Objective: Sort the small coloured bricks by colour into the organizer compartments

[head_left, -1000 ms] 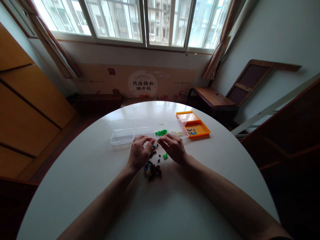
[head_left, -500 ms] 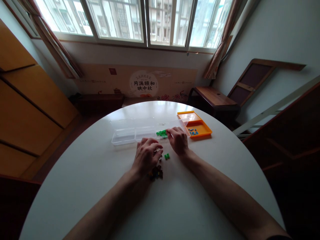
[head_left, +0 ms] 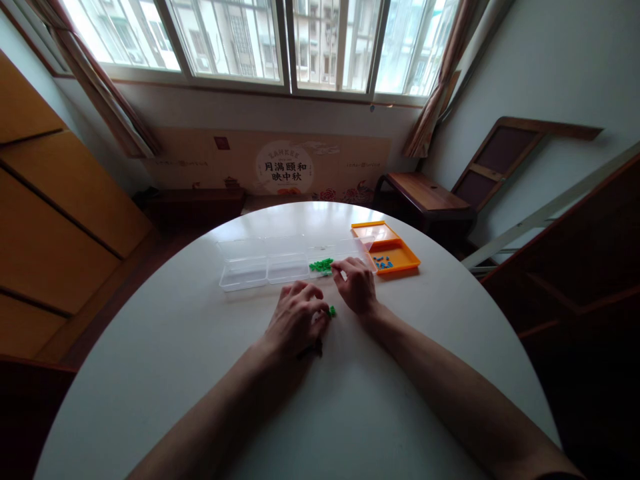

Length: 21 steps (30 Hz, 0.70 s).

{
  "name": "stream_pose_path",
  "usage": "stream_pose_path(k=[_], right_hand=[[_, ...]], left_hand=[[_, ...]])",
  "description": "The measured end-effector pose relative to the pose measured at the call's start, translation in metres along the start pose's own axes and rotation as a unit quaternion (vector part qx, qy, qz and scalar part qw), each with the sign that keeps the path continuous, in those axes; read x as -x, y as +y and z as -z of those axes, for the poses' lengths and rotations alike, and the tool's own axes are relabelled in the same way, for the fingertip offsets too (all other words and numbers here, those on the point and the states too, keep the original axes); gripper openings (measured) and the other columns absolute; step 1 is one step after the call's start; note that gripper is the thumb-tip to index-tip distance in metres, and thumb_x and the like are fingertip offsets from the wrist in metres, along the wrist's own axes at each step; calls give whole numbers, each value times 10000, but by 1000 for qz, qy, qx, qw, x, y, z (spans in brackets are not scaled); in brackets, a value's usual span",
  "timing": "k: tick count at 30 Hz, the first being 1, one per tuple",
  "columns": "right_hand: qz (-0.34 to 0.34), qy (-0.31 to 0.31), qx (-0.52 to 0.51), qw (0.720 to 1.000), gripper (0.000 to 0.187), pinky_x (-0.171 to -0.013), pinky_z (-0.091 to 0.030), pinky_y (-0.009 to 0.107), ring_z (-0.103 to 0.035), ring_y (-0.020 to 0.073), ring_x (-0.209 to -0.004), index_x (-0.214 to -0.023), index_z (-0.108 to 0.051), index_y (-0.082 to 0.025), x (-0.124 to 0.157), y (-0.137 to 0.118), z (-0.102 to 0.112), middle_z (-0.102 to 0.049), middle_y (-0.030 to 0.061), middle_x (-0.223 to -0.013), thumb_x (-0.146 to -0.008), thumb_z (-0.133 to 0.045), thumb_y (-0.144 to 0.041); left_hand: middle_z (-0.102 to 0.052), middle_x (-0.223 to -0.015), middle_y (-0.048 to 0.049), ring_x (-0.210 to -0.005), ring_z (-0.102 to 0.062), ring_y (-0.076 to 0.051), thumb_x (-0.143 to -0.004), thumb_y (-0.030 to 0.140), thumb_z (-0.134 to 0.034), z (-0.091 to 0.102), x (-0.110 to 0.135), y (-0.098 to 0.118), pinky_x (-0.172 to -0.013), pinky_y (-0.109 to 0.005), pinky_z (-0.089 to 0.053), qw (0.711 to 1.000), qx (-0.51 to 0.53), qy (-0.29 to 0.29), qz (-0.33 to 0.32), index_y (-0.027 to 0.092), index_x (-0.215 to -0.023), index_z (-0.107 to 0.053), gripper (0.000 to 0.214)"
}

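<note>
My left hand (head_left: 299, 313) is low over the table, its thumb and forefinger closed around a small green plastic piece (head_left: 332, 311). A small heap of dark pieces (head_left: 313, 350) shows partly under its wrist side. My right hand (head_left: 356, 285) is at the near right of the clear divided box (head_left: 243, 287), fingertips pinched beside the green pieces (head_left: 320, 266) lying in one compartment. Anything inside that pinch is too small to make out. The box's left compartments show no pieces.
An orange case (head_left: 411, 255) with several small blue pieces (head_left: 383, 264) stands right of the clear box, its lid part toward the back. All this is on a round white table (head_left: 175, 333). A wooden chair (head_left: 430, 191) stands beyond, before the window wall.
My left hand has shifted slightly right, onto the green piece, and now covers more of the dark heap. My right hand has stayed by the box. The whole view has shifted slightly.
</note>
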State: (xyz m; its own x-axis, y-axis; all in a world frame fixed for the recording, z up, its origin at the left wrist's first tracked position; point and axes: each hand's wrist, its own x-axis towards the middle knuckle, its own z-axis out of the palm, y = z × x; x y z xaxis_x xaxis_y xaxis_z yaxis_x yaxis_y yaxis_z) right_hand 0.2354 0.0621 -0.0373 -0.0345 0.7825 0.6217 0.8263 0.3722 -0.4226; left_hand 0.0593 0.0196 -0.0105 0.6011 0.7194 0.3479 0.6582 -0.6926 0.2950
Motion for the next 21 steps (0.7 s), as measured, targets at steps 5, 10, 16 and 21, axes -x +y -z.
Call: stream_pose_path(k=[5,10,16,21], right_hand=[[-5,-5,-13,1000,157,-753,-445,290,-597,199,-852,-893,-706,-203,1,-2,2,-688,47,-853,-890,-551,-184],[34,4,-67,997,139,-737,-457,282,-592,183,-802,-877,-699,-199,3,-3,2,-674,39,-817,-880,-561,-177],[158,-9,-133,978,108,-750,-473,274,-602,166,-797,-886,-689,-204,6,-11,1,-671,34,-824,-858,-588,-178],[187,-10,-130,974,105,-724,-469,263,-597,158,-767,-836,-677,-205,8,-17,-1,-672,30,-794,-881,-583,-188]], left_hand=[[-656,-978,-20,-998,-494,-226,-822,191,-621,-2,0,-2,-908,-420,-336,1000,-7,9,-13,260,-786,-714,121],[-675,-948,-26,-974,-517,-223,-836,239,-624,-1,-4,-10,-891,-401,-372,996,45,45,58,251,-795,-725,109],[-672,-894,-35,-938,-560,-211,-841,332,-598,3,-7,-26,-865,-353,-442,968,126,143,162,225,-850,-732,172],[-677,-878,-34,-925,-563,-208,-858,360,-568,-2,-6,-30,-863,-353,-447,967,127,156,159,223,-860,-732,214]])
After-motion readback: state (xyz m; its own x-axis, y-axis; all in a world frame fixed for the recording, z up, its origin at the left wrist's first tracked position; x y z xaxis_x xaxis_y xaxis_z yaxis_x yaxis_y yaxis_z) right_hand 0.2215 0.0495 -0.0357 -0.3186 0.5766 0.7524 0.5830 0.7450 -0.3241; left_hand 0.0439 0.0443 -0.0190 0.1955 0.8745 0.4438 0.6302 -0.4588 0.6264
